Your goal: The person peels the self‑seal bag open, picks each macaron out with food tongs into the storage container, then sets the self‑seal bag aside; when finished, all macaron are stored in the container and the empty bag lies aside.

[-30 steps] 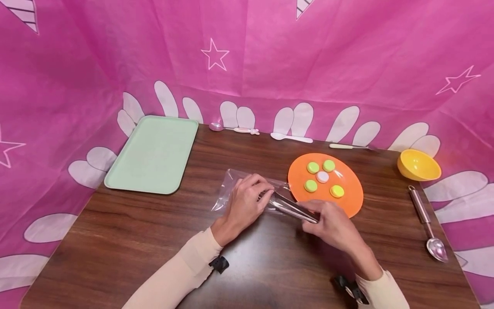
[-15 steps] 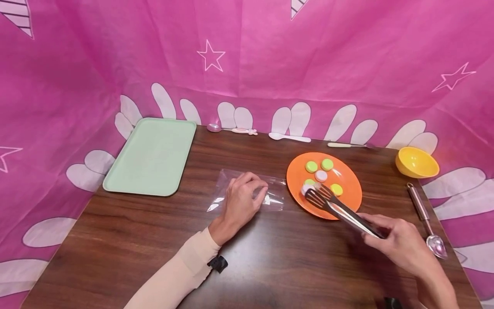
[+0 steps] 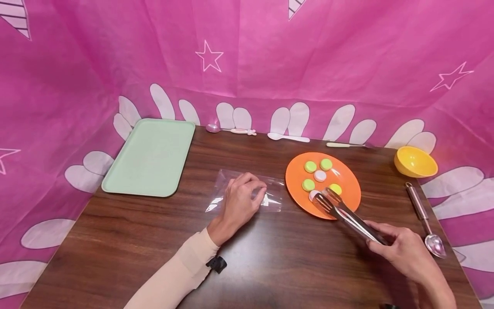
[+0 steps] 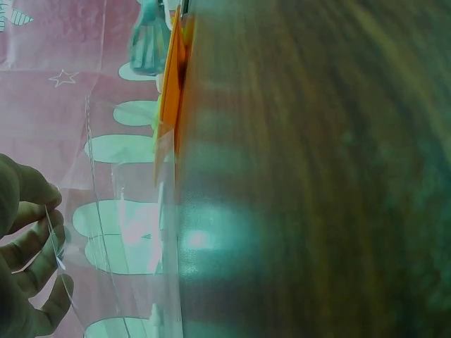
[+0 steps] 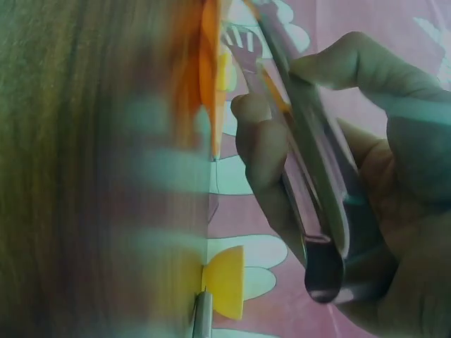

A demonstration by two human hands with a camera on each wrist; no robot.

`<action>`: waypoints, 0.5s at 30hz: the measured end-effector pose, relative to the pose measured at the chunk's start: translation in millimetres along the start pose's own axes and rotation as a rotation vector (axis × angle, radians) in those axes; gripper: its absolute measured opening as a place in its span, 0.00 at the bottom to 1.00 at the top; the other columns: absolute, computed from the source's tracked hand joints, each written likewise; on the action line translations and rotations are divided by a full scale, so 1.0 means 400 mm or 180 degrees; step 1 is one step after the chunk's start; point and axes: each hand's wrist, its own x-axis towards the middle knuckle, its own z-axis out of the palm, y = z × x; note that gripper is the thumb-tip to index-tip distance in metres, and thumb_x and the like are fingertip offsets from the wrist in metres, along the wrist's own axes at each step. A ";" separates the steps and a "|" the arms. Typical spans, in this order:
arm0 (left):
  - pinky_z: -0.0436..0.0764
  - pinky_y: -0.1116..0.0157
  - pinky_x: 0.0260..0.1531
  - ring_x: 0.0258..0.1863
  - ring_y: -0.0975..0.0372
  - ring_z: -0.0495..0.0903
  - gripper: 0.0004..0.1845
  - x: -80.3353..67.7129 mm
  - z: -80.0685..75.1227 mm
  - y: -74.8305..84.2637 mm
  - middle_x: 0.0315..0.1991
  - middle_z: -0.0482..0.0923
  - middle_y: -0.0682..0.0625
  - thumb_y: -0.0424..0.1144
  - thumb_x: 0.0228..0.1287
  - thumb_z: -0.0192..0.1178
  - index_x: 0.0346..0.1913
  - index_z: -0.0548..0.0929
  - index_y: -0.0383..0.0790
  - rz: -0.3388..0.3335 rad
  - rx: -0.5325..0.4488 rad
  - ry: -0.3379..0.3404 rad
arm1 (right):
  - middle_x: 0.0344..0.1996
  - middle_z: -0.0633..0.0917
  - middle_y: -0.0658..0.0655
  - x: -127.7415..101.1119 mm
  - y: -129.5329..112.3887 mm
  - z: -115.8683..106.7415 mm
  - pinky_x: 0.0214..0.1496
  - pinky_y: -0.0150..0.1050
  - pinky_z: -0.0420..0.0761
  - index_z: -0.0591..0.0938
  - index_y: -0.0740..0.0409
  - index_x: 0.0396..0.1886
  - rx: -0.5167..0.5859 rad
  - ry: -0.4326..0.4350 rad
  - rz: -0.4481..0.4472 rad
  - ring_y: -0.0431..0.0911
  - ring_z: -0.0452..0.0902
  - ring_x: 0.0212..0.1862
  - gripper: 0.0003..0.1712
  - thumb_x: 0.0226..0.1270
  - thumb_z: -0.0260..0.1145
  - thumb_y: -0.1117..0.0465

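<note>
In the head view my left hand (image 3: 240, 199) rests over a clear plastic bag (image 3: 273, 195) on the table. The left wrist view shows its thumb and fingers (image 4: 42, 193) pinching the film's edge. My right hand (image 3: 405, 249) grips metal tongs (image 3: 356, 223) with dark slotted heads. Their spread tips are over the front of an orange plate (image 3: 295, 171). A pale pink macaron (image 3: 314, 195) lies at the left tip, partly hidden; whether the tongs touch it I cannot tell. Behind it sit green macarons (image 3: 308, 185), another pale one (image 3: 320, 176) and a yellow one (image 3: 336, 189).
A mint-green tray (image 3: 150, 159) lies at the back left. Along the rear edge are a pink-handled spoon (image 3: 231, 130), a white spoon (image 3: 289, 137) and a pale-handled utensil (image 3: 343, 145). A yellow bowl (image 3: 416, 162) and a metal scoop (image 3: 426, 221) are on the right.
My right hand has drawn the tongs from the bag rightward and over the plate, and their tips have parted. A second pale macaron now shows at the front. My left hand stays at the bag.
</note>
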 end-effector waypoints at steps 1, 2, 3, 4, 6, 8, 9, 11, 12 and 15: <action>0.80 0.59 0.38 0.38 0.60 0.87 0.02 -0.001 0.000 0.000 0.35 0.88 0.54 0.36 0.63 0.74 0.37 0.95 0.46 0.0002 -0.0005 0.0000 | 0.46 0.91 0.70 -0.002 0.002 -0.004 0.33 0.23 0.66 0.89 0.63 0.57 0.0052 -0.0012 0.0027 0.28 0.69 0.33 0.29 0.52 0.83 0.66; 0.80 0.58 0.38 0.38 0.60 0.87 0.02 -0.001 0.001 0.000 0.35 0.88 0.53 0.36 0.63 0.74 0.37 0.95 0.46 0.0001 -0.0011 -0.0003 | 0.46 0.91 0.71 -0.004 0.004 -0.008 0.33 0.22 0.67 0.88 0.64 0.59 0.0092 0.0005 0.0052 0.28 0.69 0.33 0.30 0.53 0.83 0.66; 0.80 0.58 0.38 0.38 0.59 0.87 0.02 -0.002 0.002 -0.001 0.35 0.88 0.53 0.36 0.63 0.75 0.37 0.95 0.46 0.0001 -0.0020 0.0000 | 0.46 0.90 0.73 -0.006 0.006 -0.013 0.33 0.22 0.67 0.87 0.66 0.60 0.0132 0.0038 0.0081 0.27 0.69 0.33 0.31 0.55 0.83 0.65; 0.80 0.58 0.38 0.38 0.59 0.87 0.02 -0.002 0.003 -0.002 0.34 0.88 0.53 0.36 0.63 0.75 0.37 0.95 0.46 0.0005 -0.0025 0.0005 | 0.45 0.90 0.73 -0.008 0.008 -0.018 0.31 0.23 0.68 0.86 0.67 0.63 0.0173 0.0077 0.0135 0.27 0.69 0.33 0.32 0.57 0.82 0.65; 0.81 0.58 0.39 0.38 0.59 0.87 0.02 -0.003 0.003 -0.003 0.35 0.88 0.53 0.36 0.63 0.74 0.37 0.95 0.46 -0.0008 -0.0027 -0.0026 | 0.43 0.90 0.75 -0.006 0.015 -0.029 0.30 0.23 0.68 0.82 0.69 0.66 0.0185 0.0178 0.0264 0.25 0.69 0.32 0.34 0.61 0.80 0.62; 0.81 0.58 0.39 0.39 0.59 0.87 0.02 -0.002 0.003 -0.004 0.35 0.88 0.53 0.36 0.63 0.74 0.36 0.95 0.46 -0.0004 -0.0017 -0.0048 | 0.41 0.89 0.78 0.003 0.024 -0.039 0.29 0.26 0.69 0.78 0.72 0.69 0.0101 0.0271 0.0435 0.26 0.71 0.32 0.36 0.66 0.78 0.58; 0.81 0.57 0.39 0.39 0.59 0.87 0.02 -0.002 0.002 -0.004 0.35 0.88 0.53 0.36 0.63 0.74 0.36 0.95 0.46 -0.0005 -0.0008 -0.0067 | 0.37 0.88 0.77 0.010 0.030 -0.043 0.29 0.30 0.69 0.77 0.73 0.70 0.0030 0.0282 0.0537 0.29 0.73 0.31 0.37 0.68 0.76 0.56; 0.82 0.57 0.40 0.40 0.59 0.88 0.02 -0.002 0.000 -0.003 0.35 0.88 0.53 0.36 0.64 0.73 0.37 0.95 0.45 -0.0008 0.0013 -0.0116 | 0.34 0.87 0.77 0.025 0.043 -0.048 0.31 0.38 0.74 0.75 0.74 0.69 -0.0132 0.0275 0.0703 0.40 0.78 0.31 0.37 0.72 0.72 0.52; 0.82 0.57 0.40 0.40 0.60 0.88 0.02 -0.002 -0.001 -0.002 0.35 0.88 0.53 0.37 0.65 0.73 0.37 0.95 0.45 -0.0001 0.0030 -0.0130 | 0.33 0.85 0.77 0.033 0.049 -0.048 0.32 0.44 0.77 0.74 0.75 0.68 -0.0197 0.0256 0.0764 0.47 0.81 0.31 0.36 0.74 0.70 0.52; 0.83 0.56 0.41 0.40 0.59 0.88 0.02 -0.005 -0.004 -0.003 0.35 0.89 0.52 0.36 0.65 0.73 0.37 0.95 0.45 -0.0017 0.0091 -0.0199 | 0.32 0.81 0.76 0.052 0.065 -0.040 0.35 0.63 0.78 0.72 0.77 0.62 -0.0395 0.0137 0.0939 0.72 0.79 0.35 0.34 0.77 0.66 0.50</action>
